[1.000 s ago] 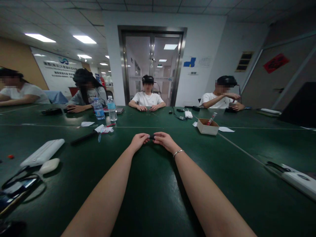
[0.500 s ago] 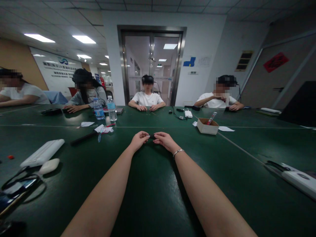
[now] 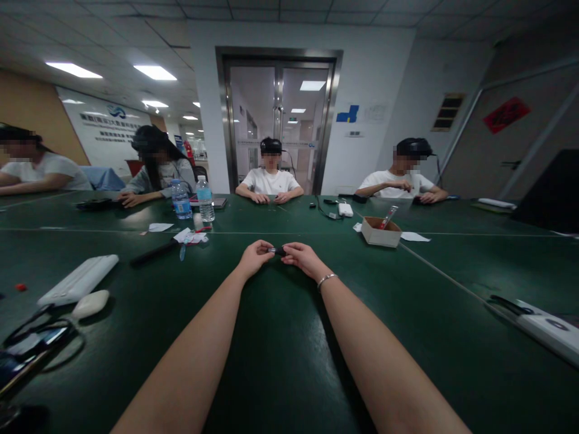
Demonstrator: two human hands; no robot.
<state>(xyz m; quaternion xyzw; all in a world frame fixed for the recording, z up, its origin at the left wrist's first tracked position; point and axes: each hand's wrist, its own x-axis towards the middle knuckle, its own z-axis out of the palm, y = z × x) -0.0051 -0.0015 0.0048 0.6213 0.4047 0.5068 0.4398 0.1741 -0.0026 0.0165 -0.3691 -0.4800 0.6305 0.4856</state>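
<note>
Both my arms stretch out over a dark green table (image 3: 280, 361). My left hand (image 3: 254, 256) and my right hand (image 3: 304, 258) meet at the middle of the table and pinch a small dark object (image 3: 277, 250) between their fingertips. The object is short and black with a pale end; most of it is hidden by my fingers. A thin bracelet (image 3: 326, 279) sits on my right wrist.
A white power strip (image 3: 78, 279) and a pale mouse-shaped item (image 3: 89, 303) lie at left. Two water bottles (image 3: 193, 199) stand further back. A small cardboard box (image 3: 380, 231) sits at right, a white device (image 3: 545, 330) at far right. Several other people sit around the table.
My hands stay together on the small object, with only slight finger shifts. The person at the far right has lowered a hand from the face.
</note>
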